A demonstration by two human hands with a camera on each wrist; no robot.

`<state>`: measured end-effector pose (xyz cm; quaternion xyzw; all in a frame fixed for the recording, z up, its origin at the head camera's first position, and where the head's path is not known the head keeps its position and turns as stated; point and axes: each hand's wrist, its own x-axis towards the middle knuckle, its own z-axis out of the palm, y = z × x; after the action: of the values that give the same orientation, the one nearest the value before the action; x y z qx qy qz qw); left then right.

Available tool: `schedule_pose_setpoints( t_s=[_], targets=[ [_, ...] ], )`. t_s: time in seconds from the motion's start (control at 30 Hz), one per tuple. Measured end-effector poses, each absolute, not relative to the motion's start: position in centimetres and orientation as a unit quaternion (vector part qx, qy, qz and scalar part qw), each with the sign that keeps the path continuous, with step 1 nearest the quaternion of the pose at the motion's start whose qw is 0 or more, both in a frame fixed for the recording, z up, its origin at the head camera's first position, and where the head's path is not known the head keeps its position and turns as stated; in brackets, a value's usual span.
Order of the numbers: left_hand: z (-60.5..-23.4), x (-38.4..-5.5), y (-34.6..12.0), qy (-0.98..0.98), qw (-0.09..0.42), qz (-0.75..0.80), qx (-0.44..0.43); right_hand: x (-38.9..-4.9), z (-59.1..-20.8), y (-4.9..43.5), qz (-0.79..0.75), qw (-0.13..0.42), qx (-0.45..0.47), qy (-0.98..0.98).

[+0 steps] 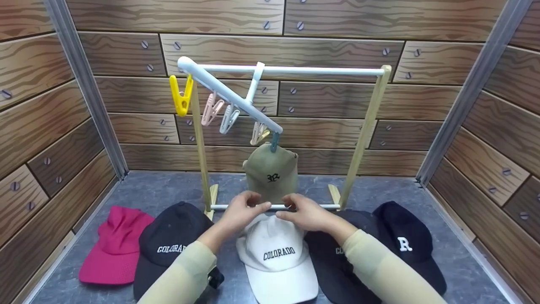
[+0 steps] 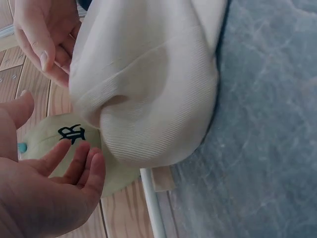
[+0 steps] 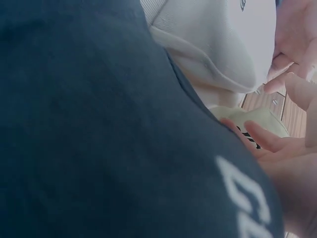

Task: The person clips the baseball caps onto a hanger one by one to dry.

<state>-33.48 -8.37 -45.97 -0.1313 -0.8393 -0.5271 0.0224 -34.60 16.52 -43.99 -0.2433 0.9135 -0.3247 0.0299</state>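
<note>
In the head view, my left hand (image 1: 242, 211) and right hand (image 1: 310, 214) face each other just above the crown of a white COLORADO cap (image 1: 276, 238), which lies on the table. Both hands have loosely bent fingers, with nothing held between them. Behind them a khaki cap (image 1: 270, 164) hangs from a teal clip (image 1: 275, 142) at the near end of a white hanger (image 1: 230, 95). The left wrist view shows relaxed left fingers (image 2: 91, 171) beside the white cap. In the right wrist view, a dark cap (image 3: 124, 124) covers part of my right hand (image 3: 292, 163).
A wooden rack (image 1: 366, 135) with a white top bar (image 1: 320, 70) carries the hanger. Other clips hang there, including a yellow one (image 1: 181, 97). A magenta cap (image 1: 116, 249) and a black cap (image 1: 168, 232) lie left; a dark R cap (image 1: 405, 236) lies right.
</note>
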Motion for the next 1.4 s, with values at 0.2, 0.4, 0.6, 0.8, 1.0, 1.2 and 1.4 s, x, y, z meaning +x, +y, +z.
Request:
schedule_pose_setpoints(
  t_s=[0.2,0.4,0.6,0.8,1.0,1.2,1.4],
  targets=[
    [-46.5,-33.2,-8.4,-0.847,0.011,-0.512,-0.145,-34.4,-44.5,16.3,-0.319,0.033,-0.251,0.913],
    [-46.7,-32.5,-8.4,-0.87,-0.007,-0.467,-0.16,-34.1,-44.8,16.3,-0.301,0.029,-0.271,0.914],
    [-46.9,-32.3,-8.4,-0.887,-0.012,-0.431,-0.167,-34.2,-44.9,16.1,-0.294,0.027,-0.283,0.913],
    [-46.9,-32.0,-8.6,-0.893,-0.008,-0.417,-0.171,-34.3,-45.1,16.0,-0.289,0.028,-0.281,0.915],
    [-47.2,-32.0,-8.9,-0.885,-0.007,-0.43,-0.178,-34.3,-45.1,16.0,-0.284,0.028,-0.285,0.915],
    [-49.0,-33.5,-9.3,-0.873,0.004,-0.443,-0.206,-34.2,-45.2,15.9,-0.285,0.023,-0.282,0.916],
    [-47.2,-32.2,-8.7,-0.884,0.0,-0.431,-0.183,-34.2,-45.2,15.8,-0.291,0.021,-0.277,0.915]
  ],
)
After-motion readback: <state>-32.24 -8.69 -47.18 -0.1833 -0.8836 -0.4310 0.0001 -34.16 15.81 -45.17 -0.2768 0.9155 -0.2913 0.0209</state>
